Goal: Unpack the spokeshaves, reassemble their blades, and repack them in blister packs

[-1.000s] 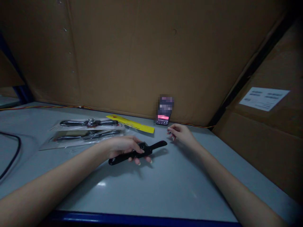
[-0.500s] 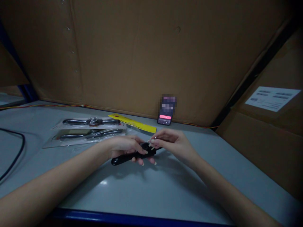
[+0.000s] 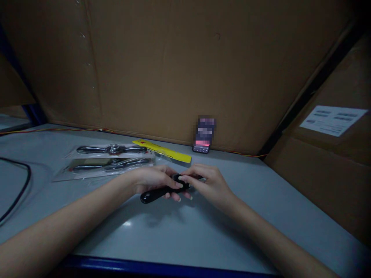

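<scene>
A black spokeshave (image 3: 155,194) is held above the table, its rounded left handle angled toward me. My left hand (image 3: 160,181) is closed around its middle, with the thumb on top and fingertips showing underneath. The fingers of my right hand (image 3: 203,179) are closed on the tool's centre and right side, thumb pressed near the blade area. Most of the tool's middle and right handle is hidden by my fingers. I cannot make out any small part between the right fingertips.
Two packaged spokeshaves, the rear one (image 3: 113,149) and the front one (image 3: 113,165), lie at the left. Beside them is a yellow strip (image 3: 162,151). A phone (image 3: 202,135) leans on the cardboard wall (image 3: 150,69). A black cable (image 3: 27,181) curves at far left.
My right hand has come slightly down and left, its thumb now over the tool's middle. The spokeshave has shifted a little to the right, with my left hand still around it.
</scene>
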A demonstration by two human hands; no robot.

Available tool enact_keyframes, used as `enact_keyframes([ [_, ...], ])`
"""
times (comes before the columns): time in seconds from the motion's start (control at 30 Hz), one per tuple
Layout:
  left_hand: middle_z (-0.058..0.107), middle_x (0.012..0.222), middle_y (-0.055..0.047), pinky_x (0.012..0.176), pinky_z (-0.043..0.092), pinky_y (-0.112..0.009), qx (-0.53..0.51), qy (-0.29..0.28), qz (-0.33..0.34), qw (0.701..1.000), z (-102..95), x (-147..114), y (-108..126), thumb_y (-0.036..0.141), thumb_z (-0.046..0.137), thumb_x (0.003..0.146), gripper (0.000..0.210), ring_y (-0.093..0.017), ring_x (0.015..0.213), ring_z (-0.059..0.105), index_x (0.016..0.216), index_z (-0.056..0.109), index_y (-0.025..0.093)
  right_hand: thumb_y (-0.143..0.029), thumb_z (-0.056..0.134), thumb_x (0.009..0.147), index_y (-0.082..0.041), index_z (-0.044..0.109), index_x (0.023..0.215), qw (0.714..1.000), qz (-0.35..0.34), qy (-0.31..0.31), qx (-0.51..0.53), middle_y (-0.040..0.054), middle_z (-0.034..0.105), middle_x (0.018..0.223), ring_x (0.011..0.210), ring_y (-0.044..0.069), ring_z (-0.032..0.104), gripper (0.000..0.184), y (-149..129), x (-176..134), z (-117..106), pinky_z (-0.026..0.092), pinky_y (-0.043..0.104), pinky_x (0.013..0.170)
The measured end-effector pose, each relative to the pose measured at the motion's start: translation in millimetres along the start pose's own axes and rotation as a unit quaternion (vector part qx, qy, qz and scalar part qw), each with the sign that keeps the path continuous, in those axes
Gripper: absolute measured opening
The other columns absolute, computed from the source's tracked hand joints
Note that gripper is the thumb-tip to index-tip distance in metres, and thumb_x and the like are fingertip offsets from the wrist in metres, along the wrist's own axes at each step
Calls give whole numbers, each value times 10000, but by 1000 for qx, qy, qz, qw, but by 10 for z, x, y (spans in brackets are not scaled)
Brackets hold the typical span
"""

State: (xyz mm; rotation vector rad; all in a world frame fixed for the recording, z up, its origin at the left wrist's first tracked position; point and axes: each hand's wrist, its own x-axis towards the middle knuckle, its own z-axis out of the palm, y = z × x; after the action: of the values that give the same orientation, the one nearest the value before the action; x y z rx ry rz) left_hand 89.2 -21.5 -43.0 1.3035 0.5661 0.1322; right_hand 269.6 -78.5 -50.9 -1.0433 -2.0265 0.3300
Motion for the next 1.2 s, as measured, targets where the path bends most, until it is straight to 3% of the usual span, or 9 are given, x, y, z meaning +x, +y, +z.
enact_keyframes([
  [0.3, 675, 957, -101, 503, 389, -190, 23, -1, 20, 1000, 14, 32, -28, 223, 690, 712, 296, -93, 631, 627, 976, 610, 116, -223, 573, 807, -192, 630, 793, 997, 62, 21, 34, -12, 632, 602, 530, 115, 573, 66, -48, -24, 96, 425, 218, 507],
  [0.47, 671, 958, -102, 490, 378, -182, 25, 20, 34, 999, 18, 43, -39, 214, 679, 720, 282, -86, 623, 626, 972, 607, 110, -276, 594, 795, -176, 645, 737, 995, 75, 23, 53, 18, 657, 670, 580, 130, 594, 127, -37, -10, 83, 447, 237, 532],
  [0.63, 672, 957, -96, 481, 384, -171, 26, 48, 45, 998, 15, 28, -6, 182, 654, 740, 246, -70, 597, 616, 967, 601, 104, -278, 617, 778, -194, 683, 860, 998, 42, 6, 56, 34, 674, 788, 671, 141, 604, 135, 28, 16, 7, 471, 275, 626],
  [0.8, 675, 961, -109, 477, 393, -170, 24, 39, 42, 998, 63, 24, 5, 158, 633, 747, 212, -75, 587, 624, 947, 589, 103, -264, 628, 777, -190, 663, 703, 1000, 3, 30, 0, 13, 588, 681, 629, 125, 535, 110, 44, 20, -19, 419, 244, 566],
  [0.93, 673, 926, -102, 483, 419, -183, -4, 22, 35, 999, 98, 42, -24, 148, 630, 715, 230, -107, 604, 643, 937, 598, 97, -204, 555, 816, -190, 628, 859, 1000, 6, 7, -22, -3, 585, 665, 570, 108, 527, 87, -9, -3, 9, 405, 223, 530],
  [1.03, 671, 908, -103, 499, 445, -191, -34, 21, 21, 999, 104, 47, -33, 134, 602, 705, 238, -121, 602, 651, 939, 599, 91, -187, 516, 835, -177, 613, 879, 1000, 15, -26, 10, 2, 613, 683, 519, 94, 544, 107, -19, -13, 28, 407, 210, 491],
  [1.2, 666, 916, -82, 474, 417, -162, -18, 35, 35, 999, 113, 42, -13, 93, 600, 694, 232, -87, 571, 633, 926, 599, 102, -284, 639, 765, -169, 600, 787, 991, 77, -15, 104, -29, 584, 567, 466, 98, 544, 123, 35, -15, 35, 414, 212, 454],
])
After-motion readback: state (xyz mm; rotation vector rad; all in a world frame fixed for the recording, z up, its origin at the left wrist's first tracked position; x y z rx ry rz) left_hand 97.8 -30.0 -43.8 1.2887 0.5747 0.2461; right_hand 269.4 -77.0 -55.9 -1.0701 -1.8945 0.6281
